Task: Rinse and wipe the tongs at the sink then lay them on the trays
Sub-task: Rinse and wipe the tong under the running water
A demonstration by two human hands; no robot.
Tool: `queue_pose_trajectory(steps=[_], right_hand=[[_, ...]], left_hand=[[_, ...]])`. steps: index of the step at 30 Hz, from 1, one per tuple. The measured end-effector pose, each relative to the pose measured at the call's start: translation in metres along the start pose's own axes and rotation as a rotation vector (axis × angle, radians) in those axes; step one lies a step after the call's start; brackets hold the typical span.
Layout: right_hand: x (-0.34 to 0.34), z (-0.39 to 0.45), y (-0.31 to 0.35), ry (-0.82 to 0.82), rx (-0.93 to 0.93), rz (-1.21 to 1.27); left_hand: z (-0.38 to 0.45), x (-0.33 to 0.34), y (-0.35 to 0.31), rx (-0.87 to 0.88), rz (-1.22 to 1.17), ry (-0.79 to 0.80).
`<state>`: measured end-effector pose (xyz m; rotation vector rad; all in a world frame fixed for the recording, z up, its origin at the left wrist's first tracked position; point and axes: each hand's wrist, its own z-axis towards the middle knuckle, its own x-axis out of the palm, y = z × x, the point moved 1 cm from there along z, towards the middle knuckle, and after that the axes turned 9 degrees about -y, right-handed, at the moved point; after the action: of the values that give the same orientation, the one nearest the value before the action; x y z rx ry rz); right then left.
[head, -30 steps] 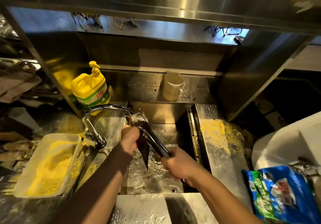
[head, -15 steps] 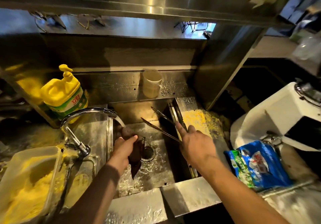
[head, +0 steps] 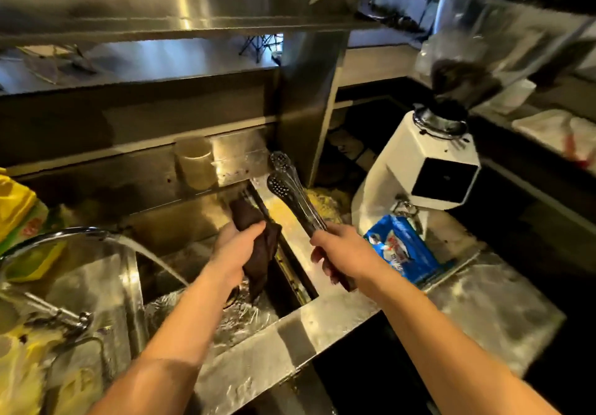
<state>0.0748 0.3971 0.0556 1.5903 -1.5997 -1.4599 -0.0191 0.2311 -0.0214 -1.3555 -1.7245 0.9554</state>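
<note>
Head view: tongs (head: 292, 194) are gripped at the handle end by the right hand (head: 342, 256), fingers curled round, tips raised over the sink's (head: 290, 321) right rim. A dark cloth (head: 258, 243) is clutched in the left hand (head: 237, 247) above the basin. Step judged: rinse done, wipe pending. Next, cloth must be brought onto the tongs, w/ water running nearby.

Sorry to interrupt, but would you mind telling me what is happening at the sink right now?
A person is cleaning a pair of metal tongs at a steel sink. The right hand grips the tongs by the handle end, holding them up over the counter to the right of the basin, perforated tips pointing away. The left hand holds a dark cloth over the basin, apart from the tongs. Water runs from the faucet into the sink.
</note>
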Motion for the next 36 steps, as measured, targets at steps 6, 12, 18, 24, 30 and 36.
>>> queue_pose_trajectory(steps=[6, 12, 18, 24, 30, 36], right_hand=[[-0.115, -0.036, -0.026, -0.171, -0.061, 0.031], [-0.240, -0.091, -0.070, -0.365, -0.084, 0.069], [-0.348, -0.147, -0.123, -0.553, 0.074, 0.275], [-0.434, -0.204, -0.160, -0.681, 0.145, 0.581], [-0.514, -0.252, -0.192, -0.727, 0.108, 0.947], [-0.595, -0.291, -0.229, -1.080, 0.249, 0.886]], left_hand=[[-0.071, 0.121, 0.006, 0.031, 0.081, 0.254], [-0.167, 0.250, 0.040, 0.116, 0.192, 0.561], [-0.267, 0.356, 0.082, 0.103, 0.244, 0.764], [-0.360, 0.431, 0.120, 0.102, 0.335, 0.954], [-0.433, 0.481, 0.154, 0.099, 0.429, 1.135], [-0.472, 0.509, 0.186, 0.022, 0.511, 1.249]])
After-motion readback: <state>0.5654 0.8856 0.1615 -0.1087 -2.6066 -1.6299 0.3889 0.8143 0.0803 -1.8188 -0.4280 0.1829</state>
